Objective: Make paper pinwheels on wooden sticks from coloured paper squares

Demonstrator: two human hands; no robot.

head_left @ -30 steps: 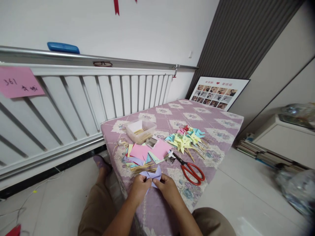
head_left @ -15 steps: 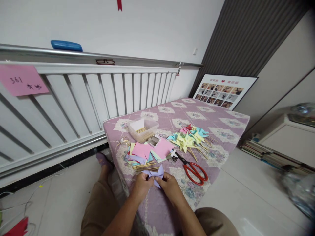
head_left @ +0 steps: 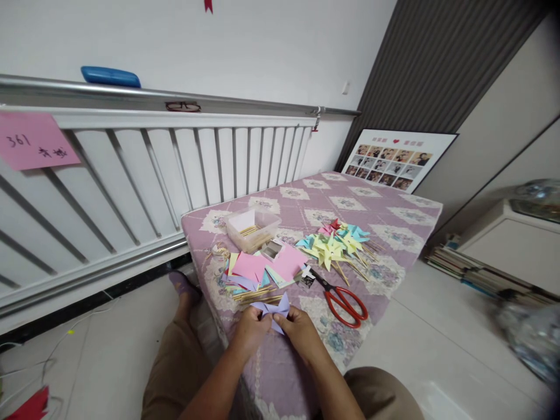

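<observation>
Between my two hands is a lilac paper pinwheel [head_left: 282, 304], its folded points sticking up and out. My left hand [head_left: 254, 328] pinches it from the left, and my right hand [head_left: 298, 328] pinches it from the right, thumbs close together at its middle. The fingertips partly cover the centre. Just beyond lie several thin wooden sticks [head_left: 254, 296] and a stack of coloured paper squares [head_left: 249, 267], pink on top. To the right rest scissors [head_left: 347, 306] with red handles, beside a small black-and-white packet [head_left: 307, 277].
A clear plastic box [head_left: 251, 227] holding sticks stands behind the paper. Several finished pinwheels [head_left: 330, 248] on sticks are piled at the right on the flowered cloth [head_left: 289, 379]. A white radiator [head_left: 227, 157] runs along the wall; a photo board [head_left: 396, 157] leans at the back.
The view has shifted slightly. My hands keep the same pinching hold on the lilac pinwheel, with hardly any visible movement.
</observation>
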